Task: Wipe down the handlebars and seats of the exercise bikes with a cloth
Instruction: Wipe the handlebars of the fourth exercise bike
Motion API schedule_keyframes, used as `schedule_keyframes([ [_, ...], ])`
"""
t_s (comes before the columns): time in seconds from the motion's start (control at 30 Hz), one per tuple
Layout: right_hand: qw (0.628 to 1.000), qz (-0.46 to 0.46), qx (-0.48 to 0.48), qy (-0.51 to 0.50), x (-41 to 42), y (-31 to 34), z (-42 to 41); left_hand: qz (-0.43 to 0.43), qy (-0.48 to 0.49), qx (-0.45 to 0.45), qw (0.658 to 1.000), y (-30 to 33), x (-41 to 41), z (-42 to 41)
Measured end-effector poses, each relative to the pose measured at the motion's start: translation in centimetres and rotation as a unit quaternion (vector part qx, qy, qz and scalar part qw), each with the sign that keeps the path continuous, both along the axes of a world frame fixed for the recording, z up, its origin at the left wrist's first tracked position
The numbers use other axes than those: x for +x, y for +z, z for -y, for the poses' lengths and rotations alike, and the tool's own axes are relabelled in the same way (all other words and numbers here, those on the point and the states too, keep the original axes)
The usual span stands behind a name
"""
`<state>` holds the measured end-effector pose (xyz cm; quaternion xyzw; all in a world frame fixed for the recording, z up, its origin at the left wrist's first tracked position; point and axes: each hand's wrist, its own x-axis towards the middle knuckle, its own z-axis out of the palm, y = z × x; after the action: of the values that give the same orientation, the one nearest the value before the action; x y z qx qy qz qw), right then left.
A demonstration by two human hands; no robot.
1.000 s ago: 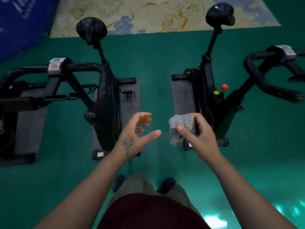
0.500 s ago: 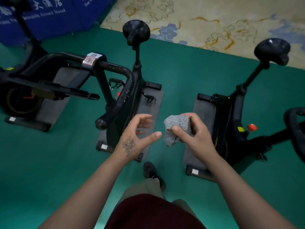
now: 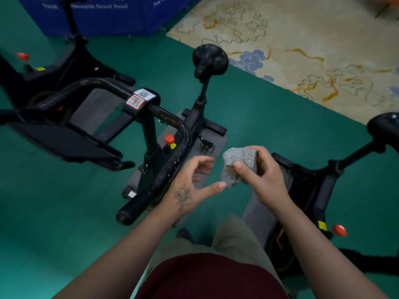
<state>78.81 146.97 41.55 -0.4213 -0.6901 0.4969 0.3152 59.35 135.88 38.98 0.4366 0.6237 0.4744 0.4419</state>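
Grey cloth (image 3: 237, 166) sits bunched in the gripping right hand (image 3: 264, 175), left hand (image 3: 190, 186) empty with loosely curled fingers; spread it flat over the palm, then wrap the handlebar (image 3: 170, 167) at 9 o'clock.

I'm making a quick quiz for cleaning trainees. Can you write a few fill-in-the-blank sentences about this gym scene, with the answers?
1. The grey cloth is held in the person's ____ hand.
2. The left hand, bearing a tattoo, holds ____.
3. The knob below the handlebar of the nearest bike is coloured ____.
4. The bikes stand on a floor coloured ____.

Missing words: right; nothing; red; green
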Motion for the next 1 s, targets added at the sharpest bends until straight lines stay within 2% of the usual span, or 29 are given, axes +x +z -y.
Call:
schedule_keyframes([
  [0.3,0.987,-0.009,-0.014,0.158,-5.2,-0.2,-10.2,-0.006,0.082,-0.041,0.996,-0.2,0.3,-4.7],
  [0.63,0.931,0.014,-0.030,0.363,-9.5,-1.6,-23.6,0.000,0.233,-0.064,0.970,0.3,3.5,-13.6],
  [0.77,0.907,0.014,-0.047,0.417,-10.8,-1.7,-25.4,0.000,0.302,-0.060,0.951,1.1,4.8,-14.8],
  [1.0,0.873,0.000,-0.059,0.484,-13.0,-0.9,-24.8,-0.033,0.364,-0.042,0.930,2.2,5.6,-14.0],
])
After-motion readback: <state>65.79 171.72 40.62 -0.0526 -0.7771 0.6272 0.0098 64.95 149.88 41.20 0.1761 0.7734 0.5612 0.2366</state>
